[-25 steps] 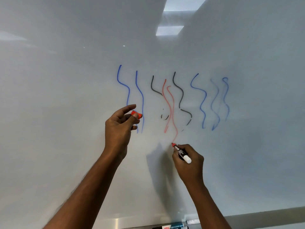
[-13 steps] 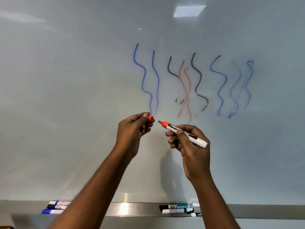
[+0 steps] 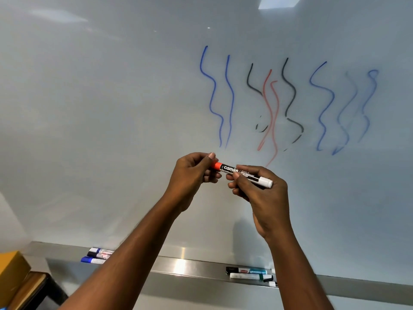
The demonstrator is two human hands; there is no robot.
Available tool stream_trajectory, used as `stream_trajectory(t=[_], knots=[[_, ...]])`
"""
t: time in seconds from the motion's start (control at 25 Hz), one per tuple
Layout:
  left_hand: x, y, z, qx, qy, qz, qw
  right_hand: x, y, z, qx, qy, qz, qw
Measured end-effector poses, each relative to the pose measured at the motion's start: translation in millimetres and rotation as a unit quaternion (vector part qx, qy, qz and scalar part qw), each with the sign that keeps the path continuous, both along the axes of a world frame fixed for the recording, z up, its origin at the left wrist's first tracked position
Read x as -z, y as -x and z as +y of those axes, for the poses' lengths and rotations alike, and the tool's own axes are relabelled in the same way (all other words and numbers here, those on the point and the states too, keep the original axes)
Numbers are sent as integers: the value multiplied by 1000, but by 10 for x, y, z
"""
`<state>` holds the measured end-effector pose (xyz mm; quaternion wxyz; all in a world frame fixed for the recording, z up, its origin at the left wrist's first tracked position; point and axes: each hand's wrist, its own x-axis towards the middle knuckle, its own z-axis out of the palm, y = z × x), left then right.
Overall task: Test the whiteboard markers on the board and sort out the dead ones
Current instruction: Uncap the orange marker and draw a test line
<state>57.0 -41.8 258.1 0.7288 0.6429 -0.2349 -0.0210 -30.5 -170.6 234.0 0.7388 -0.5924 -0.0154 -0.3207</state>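
Both hands are raised in front of the board. The left hand has its fingers curled, thumb on top, pinching the orange cap, which meets the end of the marker. The right hand grips the black-labelled barrel with its fingers wrapped round it. The white rear end sticks out to the right, and the marker lies nearly level, clear of the board.

Below, the metal tray carries two groups, well apart: blue-capped markers near its left end, partly behind the left forearm, and dark and teal markers towards the right. A yellow box sits at the lower left.

Farthest is the whiteboard, where wavy test lines stand side by side in blue, black and red, the rightmost blue ones faint.
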Motion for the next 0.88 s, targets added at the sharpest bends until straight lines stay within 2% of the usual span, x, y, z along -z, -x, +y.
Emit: stream_trajectory(t=[0.12, 0.2, 0.36, 0.44, 0.68, 0.88], knots=[[24, -64, 143, 0, -80, -3, 997, 4, -53, 8, -30, 4, 30, 999], [41, -95, 271, 34, -117, 3, 993, 15, -103, 35, -43, 14, 47, 998], [74, -139, 539, 104, -161, 33, 981, 41, -204, 157, -97, 7, 79, 992], [107, -172, 651, 114, -154, 40, 981, 46, -267, 258, -120, -17, 87, 989], [290, -290, 1036, 35, -140, 19, 989, 156, -522, 681, -171, -36, 113, 978], [659, -571, 1501, -39, -133, 34, 990, 506, -848, 1313, -166, -86, 138, 973]])
